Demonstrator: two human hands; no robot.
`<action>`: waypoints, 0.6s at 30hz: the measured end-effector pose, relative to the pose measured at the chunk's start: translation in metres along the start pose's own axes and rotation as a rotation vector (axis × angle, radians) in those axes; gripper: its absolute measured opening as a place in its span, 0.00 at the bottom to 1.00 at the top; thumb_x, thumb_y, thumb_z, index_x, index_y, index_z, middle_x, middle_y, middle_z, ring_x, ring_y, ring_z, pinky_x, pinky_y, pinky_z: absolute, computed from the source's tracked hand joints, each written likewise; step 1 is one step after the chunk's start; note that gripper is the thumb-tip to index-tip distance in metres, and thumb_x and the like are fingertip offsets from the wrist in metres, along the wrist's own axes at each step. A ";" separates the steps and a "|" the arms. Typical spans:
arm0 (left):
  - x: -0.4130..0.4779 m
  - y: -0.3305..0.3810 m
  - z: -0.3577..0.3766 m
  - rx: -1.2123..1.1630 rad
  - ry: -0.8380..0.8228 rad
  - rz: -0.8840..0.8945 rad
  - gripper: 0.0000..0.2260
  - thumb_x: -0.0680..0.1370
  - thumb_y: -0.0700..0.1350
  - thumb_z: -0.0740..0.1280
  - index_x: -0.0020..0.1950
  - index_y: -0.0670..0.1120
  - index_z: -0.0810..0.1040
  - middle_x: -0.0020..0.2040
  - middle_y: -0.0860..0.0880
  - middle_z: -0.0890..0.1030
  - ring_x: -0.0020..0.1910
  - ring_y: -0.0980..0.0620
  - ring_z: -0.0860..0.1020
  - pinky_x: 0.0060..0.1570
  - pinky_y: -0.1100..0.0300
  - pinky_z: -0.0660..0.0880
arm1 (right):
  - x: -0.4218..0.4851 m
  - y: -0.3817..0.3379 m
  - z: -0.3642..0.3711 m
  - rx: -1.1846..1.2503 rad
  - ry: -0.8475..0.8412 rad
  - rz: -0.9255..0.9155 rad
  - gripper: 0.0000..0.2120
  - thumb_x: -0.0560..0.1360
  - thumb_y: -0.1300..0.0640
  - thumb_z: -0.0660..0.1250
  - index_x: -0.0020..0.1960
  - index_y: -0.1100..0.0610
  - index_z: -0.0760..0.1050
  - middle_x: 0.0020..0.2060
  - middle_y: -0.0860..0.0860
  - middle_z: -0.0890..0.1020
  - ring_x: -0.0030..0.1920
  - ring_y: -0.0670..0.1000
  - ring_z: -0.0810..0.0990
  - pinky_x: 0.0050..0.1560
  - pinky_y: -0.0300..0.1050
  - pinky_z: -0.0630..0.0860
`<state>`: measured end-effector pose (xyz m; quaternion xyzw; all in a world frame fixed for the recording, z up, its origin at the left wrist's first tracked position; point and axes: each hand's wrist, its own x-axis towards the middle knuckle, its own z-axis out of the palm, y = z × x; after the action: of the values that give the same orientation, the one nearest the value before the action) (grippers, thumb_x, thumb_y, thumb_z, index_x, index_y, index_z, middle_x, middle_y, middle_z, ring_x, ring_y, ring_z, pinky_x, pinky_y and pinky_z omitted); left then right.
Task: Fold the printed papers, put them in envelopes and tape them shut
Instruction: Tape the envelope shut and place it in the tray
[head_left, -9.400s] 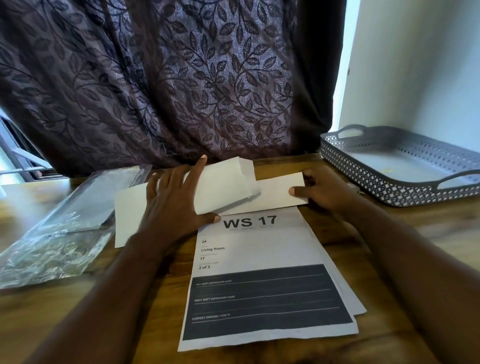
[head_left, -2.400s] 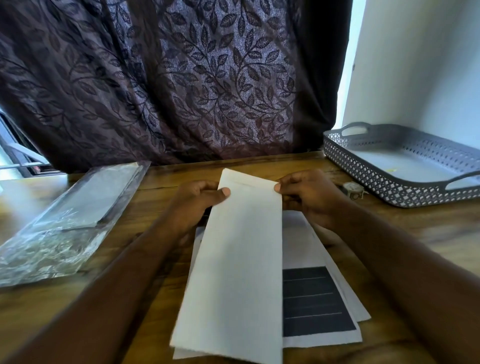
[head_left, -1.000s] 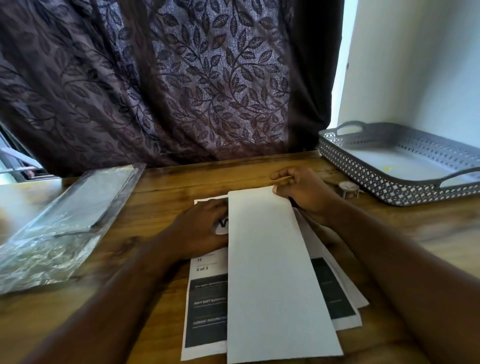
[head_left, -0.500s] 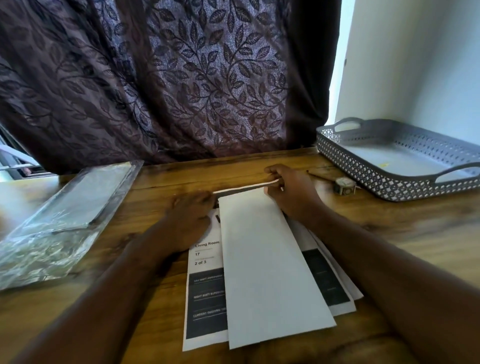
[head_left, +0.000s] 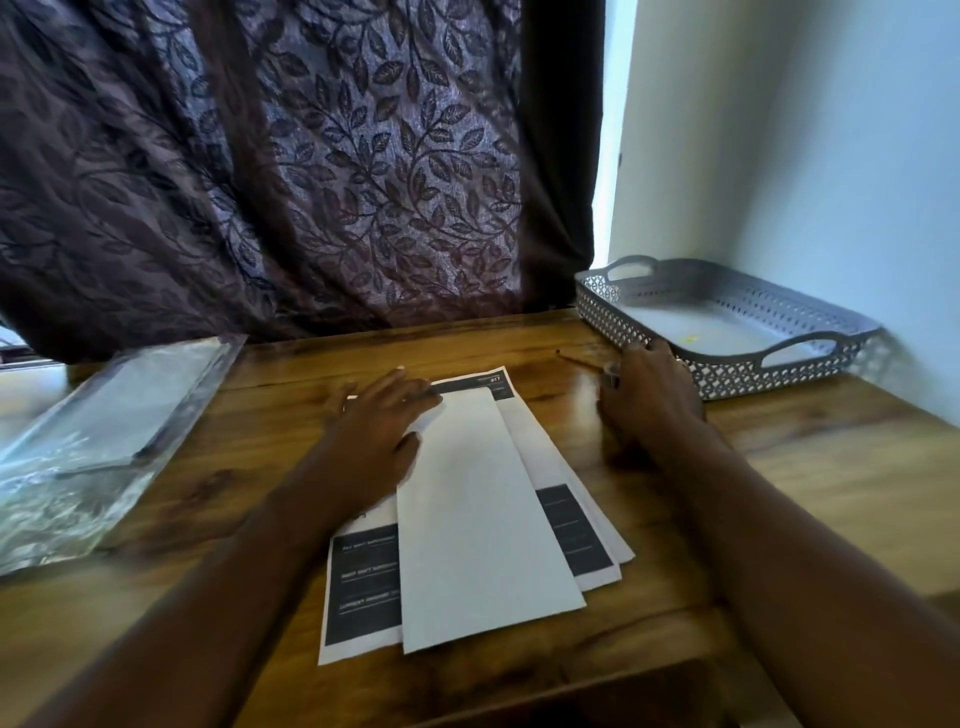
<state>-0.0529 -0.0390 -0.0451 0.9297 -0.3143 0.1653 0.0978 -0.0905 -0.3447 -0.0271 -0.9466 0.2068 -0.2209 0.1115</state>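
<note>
White envelope (head_left: 483, 519) lay on the printed papers (head_left: 358, 582).
Your left hand (head_left: 379, 421) pressed it, fingers spread; your right hand (head_left: 647, 402) sat beside the tray (head_left: 769, 376), its grip too blurred to tell.

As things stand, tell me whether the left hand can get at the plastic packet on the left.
Probably yes. The left hand rests flat on the white envelope, and only bare table lies between it and the plastic packet; nothing stands in the way.
</note>
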 end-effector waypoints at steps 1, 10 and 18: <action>-0.001 -0.001 0.000 0.001 0.002 0.001 0.25 0.75 0.50 0.56 0.73 0.56 0.70 0.76 0.55 0.68 0.78 0.53 0.58 0.74 0.41 0.49 | 0.001 0.002 0.001 0.009 0.000 0.001 0.14 0.79 0.53 0.67 0.59 0.61 0.75 0.57 0.60 0.74 0.52 0.62 0.79 0.45 0.50 0.73; 0.001 -0.010 -0.004 -0.041 0.029 -0.016 0.21 0.80 0.52 0.61 0.74 0.56 0.68 0.77 0.54 0.66 0.79 0.52 0.55 0.75 0.44 0.49 | 0.015 0.008 0.010 0.036 0.006 0.019 0.11 0.76 0.57 0.71 0.54 0.63 0.78 0.52 0.61 0.80 0.49 0.59 0.79 0.43 0.47 0.70; 0.007 -0.014 -0.001 -0.113 0.038 0.007 0.24 0.77 0.57 0.58 0.73 0.57 0.71 0.76 0.54 0.67 0.79 0.51 0.55 0.75 0.40 0.55 | 0.014 0.005 0.009 0.238 0.045 -0.060 0.10 0.70 0.61 0.74 0.52 0.56 0.81 0.47 0.55 0.83 0.44 0.53 0.78 0.43 0.45 0.71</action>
<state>-0.0395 -0.0322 -0.0431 0.9183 -0.3242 0.1655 0.1554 -0.0763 -0.3543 -0.0312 -0.9272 0.1532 -0.2684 0.2118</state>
